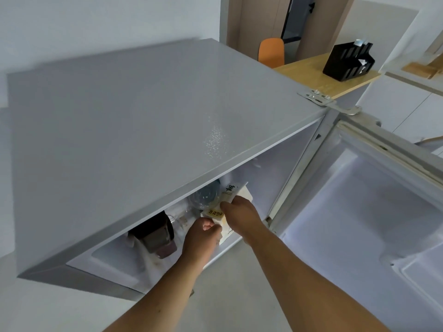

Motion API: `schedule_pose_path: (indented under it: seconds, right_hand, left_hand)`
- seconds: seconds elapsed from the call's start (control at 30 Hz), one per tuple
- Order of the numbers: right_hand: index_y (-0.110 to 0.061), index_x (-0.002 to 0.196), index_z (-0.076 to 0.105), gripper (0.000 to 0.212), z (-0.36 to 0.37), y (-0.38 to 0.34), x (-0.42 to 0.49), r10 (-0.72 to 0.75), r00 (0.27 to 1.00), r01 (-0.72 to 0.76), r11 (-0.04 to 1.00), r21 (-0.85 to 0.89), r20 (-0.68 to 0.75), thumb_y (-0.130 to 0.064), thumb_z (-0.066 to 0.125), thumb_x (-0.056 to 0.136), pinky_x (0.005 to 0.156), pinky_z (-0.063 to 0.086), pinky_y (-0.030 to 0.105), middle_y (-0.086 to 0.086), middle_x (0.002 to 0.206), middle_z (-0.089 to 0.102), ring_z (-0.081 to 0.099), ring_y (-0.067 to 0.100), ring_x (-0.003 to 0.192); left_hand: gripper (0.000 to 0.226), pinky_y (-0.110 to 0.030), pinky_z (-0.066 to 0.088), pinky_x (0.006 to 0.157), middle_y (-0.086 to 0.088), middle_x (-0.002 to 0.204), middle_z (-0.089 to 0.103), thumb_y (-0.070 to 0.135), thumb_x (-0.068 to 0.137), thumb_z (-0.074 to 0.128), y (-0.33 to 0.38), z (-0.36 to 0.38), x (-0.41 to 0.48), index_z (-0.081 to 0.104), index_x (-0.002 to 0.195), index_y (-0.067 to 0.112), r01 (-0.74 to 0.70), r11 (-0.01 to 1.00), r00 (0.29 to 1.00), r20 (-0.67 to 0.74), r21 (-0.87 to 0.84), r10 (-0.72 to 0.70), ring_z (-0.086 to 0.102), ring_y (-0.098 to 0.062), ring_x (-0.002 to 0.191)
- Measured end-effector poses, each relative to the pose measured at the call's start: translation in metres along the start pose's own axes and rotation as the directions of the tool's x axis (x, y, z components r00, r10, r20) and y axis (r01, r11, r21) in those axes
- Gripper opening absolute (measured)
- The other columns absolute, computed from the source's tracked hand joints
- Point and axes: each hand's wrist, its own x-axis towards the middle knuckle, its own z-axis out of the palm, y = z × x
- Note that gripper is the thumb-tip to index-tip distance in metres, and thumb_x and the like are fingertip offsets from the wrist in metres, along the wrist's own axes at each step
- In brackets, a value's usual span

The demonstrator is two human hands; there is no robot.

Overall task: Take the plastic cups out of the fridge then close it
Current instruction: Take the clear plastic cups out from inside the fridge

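Note:
A small grey fridge (143, 130) stands open, its door (359, 212) swung out to the right. Inside lie plastic cups: a dark one (155, 238) on its side at the left, and pale ones with printed labels in the middle. My right hand (239, 212) is closed on a white labelled cup (236, 190) with a clear domed lid (206, 196). My left hand (203, 236) grips a second pale cup (219, 218) with a yellow label, just below the first. Both hands are at the fridge's opening.
A wooden counter (311, 73) with a black organiser (347, 61) sits behind the fridge on the right. An orange chair (272, 51) stands beyond it. White cabinets (402, 106) are at the far right. Pale floor lies below the fridge.

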Motion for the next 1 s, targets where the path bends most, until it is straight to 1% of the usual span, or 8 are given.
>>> schedule_pose_path:
  seconds: [0.17,0.3,0.37,0.47,0.67,0.8,0.9,1.0]
  right_hand:
    - [-0.023,0.099,0.064,0.015,-0.012,0.001,0.014,-0.030,1.000,0.030,0.996,-0.087,0.004,-0.034,0.055,0.095,0.058,0.044,0.024,-0.001,0.093,0.068,0.063,0.013,0.078]
    - [-0.021,0.101,0.066,0.020,-0.018,0.005,0.027,-0.031,1.000,0.030,0.992,-0.124,-0.003,-0.038,0.058,0.094,0.054,0.044,0.024,-0.003,0.089,0.066,0.064,0.014,0.074]
    - [-0.020,0.108,0.067,0.024,-0.021,0.006,0.032,-0.033,0.999,0.033,0.990,-0.139,-0.003,-0.038,0.059,0.094,0.054,0.043,0.022,-0.002,0.095,0.068,0.064,0.013,0.077]
    - [-0.022,0.114,0.065,0.028,-0.025,0.008,0.038,-0.038,0.999,0.037,0.986,-0.162,0.001,-0.040,0.060,0.093,0.054,0.044,0.019,0.000,0.104,0.066,0.064,0.011,0.079]
    - [-0.022,0.115,0.065,0.029,-0.035,0.007,0.050,-0.108,0.994,0.094,0.937,-0.336,-0.022,-0.041,0.059,0.094,0.052,0.039,0.018,-0.001,0.102,0.061,0.057,0.007,0.074]
    - [-0.018,0.112,0.063,0.029,-0.044,0.001,0.056,-0.204,0.977,0.140,0.833,-0.535,-0.062,-0.039,0.058,0.094,0.050,0.035,0.023,0.005,0.101,0.063,0.057,0.018,0.073]
    - [-0.017,0.117,0.061,0.028,-0.046,-0.002,0.060,-0.260,0.963,0.168,0.774,-0.611,-0.064,-0.034,0.056,0.096,0.051,0.034,0.024,0.008,0.100,0.062,0.056,0.023,0.078]
    - [-0.018,0.126,0.057,0.029,-0.044,-0.002,0.063,-0.297,0.952,0.174,0.724,-0.668,-0.073,-0.028,0.052,0.099,0.059,0.040,0.028,0.008,0.099,0.058,0.056,0.025,0.079]
  left_hand:
    - [0.008,-0.004,0.042,0.058,0.027,0.084,0.072,0.031,0.083,0.068,0.004,-0.004,0.004,0.069,0.092,0.031,-0.021,0.998,0.999,0.050,0.055,0.018,0.062,0.015,0.082]
    - [0.026,-0.020,0.044,0.061,0.026,0.077,0.069,0.048,0.076,0.055,0.012,-0.004,0.006,0.068,0.082,0.028,-0.026,0.987,0.997,0.070,0.159,0.015,0.062,0.009,0.078]
    - [0.027,-0.027,0.042,0.057,0.012,0.069,0.067,0.044,0.079,0.053,0.016,-0.005,0.010,0.065,0.074,0.021,-0.032,0.966,0.999,0.034,0.258,0.024,0.062,-0.007,0.068]
    - [0.027,-0.028,0.037,0.054,0.001,0.067,0.063,0.035,0.088,0.054,0.021,-0.008,0.018,0.062,0.071,0.016,-0.062,0.902,0.998,0.005,0.428,0.067,0.059,-0.011,0.067]
    - [0.024,-0.019,0.039,0.058,0.000,0.079,0.065,0.029,0.092,0.056,0.018,0.003,0.021,0.064,0.082,0.008,-0.136,0.895,0.988,0.124,0.425,0.091,0.064,-0.023,0.085]
    - [0.015,-0.004,0.035,0.073,0.022,0.102,0.062,0.034,0.094,0.058,0.019,0.013,0.020,0.071,0.104,0.033,-0.204,0.918,0.970,0.199,0.341,0.141,0.057,-0.001,0.097]
    - [0.017,-0.022,0.048,0.093,0.019,0.119,0.068,0.037,0.092,0.059,0.021,0.021,0.024,0.065,0.107,0.040,-0.238,0.916,0.959,0.226,0.322,0.170,0.060,-0.003,0.108]
    - [0.028,-0.035,0.050,0.102,0.015,0.127,0.069,0.038,0.091,0.059,0.025,0.028,0.025,0.069,0.117,0.033,-0.241,0.921,0.959,0.222,0.305,0.178,0.062,-0.010,0.117]
